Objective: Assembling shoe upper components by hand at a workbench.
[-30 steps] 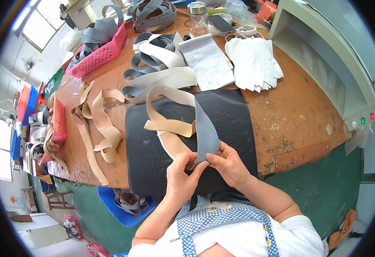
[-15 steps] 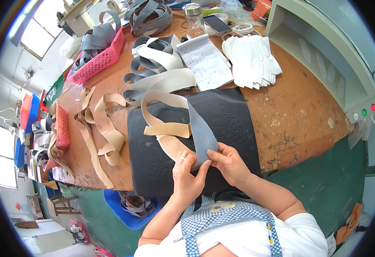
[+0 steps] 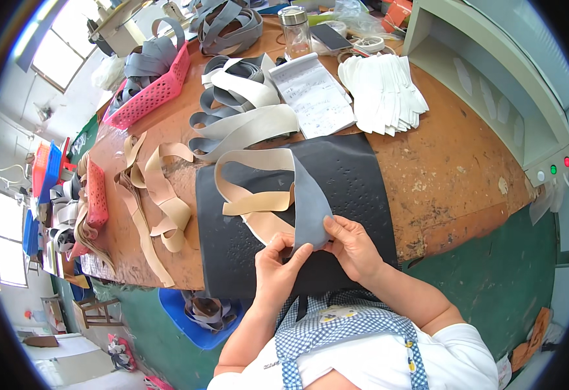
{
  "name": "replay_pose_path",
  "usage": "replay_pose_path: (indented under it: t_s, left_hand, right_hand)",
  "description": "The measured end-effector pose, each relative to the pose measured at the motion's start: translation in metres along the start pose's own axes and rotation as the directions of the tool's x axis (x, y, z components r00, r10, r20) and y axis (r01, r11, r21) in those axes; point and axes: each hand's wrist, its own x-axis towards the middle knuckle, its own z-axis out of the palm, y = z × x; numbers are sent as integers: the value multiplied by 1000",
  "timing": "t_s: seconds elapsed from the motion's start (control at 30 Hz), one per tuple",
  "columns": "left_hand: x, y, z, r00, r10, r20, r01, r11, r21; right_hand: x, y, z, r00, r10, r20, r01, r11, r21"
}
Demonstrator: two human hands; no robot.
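A looped strip point(image 3: 310, 205), blue-grey on one face and beige on the other, is held up over a black mat point(image 3: 369, 195). My left hand point(image 3: 277, 268) pinches its near end between thumb and fingers. Just to the right, my right hand point(image 3: 355, 250) grips the edge of the same strip, thumb on the grey face. Across the loop runs a shorter tan strip point(image 3: 258, 203); whether it is joined to the loop I cannot tell. The fingertips behind the strip are partly hidden.
Beige strips point(image 3: 167, 201) lie left of the mat, grey strips point(image 3: 245, 130) beyond it. Farther back are a notepad point(image 3: 314, 94), white pieces point(image 3: 385, 94), a glass jar point(image 3: 295, 32) and a pink basket point(image 3: 148, 97). A grey cabinet point(image 3: 525, 140) stands right.
The far end of the loop has dropped a little toward me. My left hand has shifted slightly left, and more of the grey face shows between my hands. Both keep their hold.
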Motion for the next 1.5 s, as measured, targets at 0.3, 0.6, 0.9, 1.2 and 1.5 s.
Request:
replay_pose_path:
  t_s: [0.3,0.6,0.9,1.2,1.5]
  left_hand:
    - [-6,6,6,866,497,55,-450,729,516]
    - [-3,14,3,818,553,157,-540,643,544]
    - [1,20,1,858,504,95,-468,693,547]
    - [14,37,9,994,24,106,-75,859,506]
    - [-10,24,18,939,47,341,-193,892,409]
  right_hand:
    - [0,2,-8,1000,-21,-18,22,999,37]
    - [-2,-11,-7,995,89,45,-88,996,-10]
    - [-5,-15,-16,994,105,29,-103,994,-37]
    - [-18,-10,2,991,130,4,-121,928,-353]
    - [33,-51,26,941,-315,125,231,326,-917]
